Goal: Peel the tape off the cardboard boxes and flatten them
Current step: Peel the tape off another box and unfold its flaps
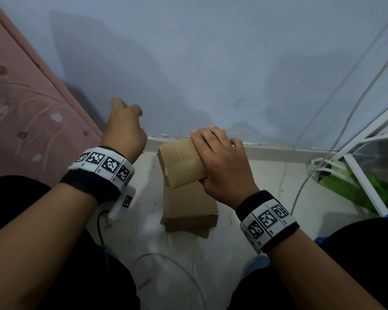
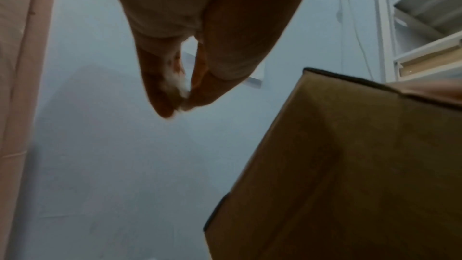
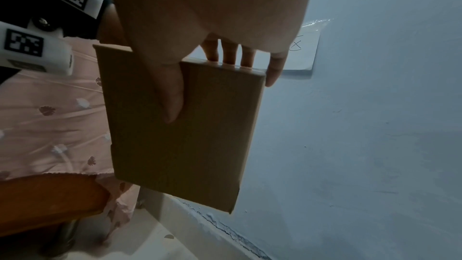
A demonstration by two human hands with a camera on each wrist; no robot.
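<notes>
My right hand grips a small brown cardboard box in the air, fingers over its far end and thumb underneath. In the right wrist view the thumb lies flat on the box's broad face. A clear tape strip runs along the box's seam. My left hand is raised to the left of the box, apart from it. Its thumb and forefinger pinch a small whitish scrap of tape. The held box's corner fills the lower right of the left wrist view. More cardboard boxes lie stacked on the floor below.
A blue-grey wall stands close ahead, with a taped paper on it. A pink bedsheet hangs at the left. A white rack and a green bag sit at the right. Cables trail across the floor.
</notes>
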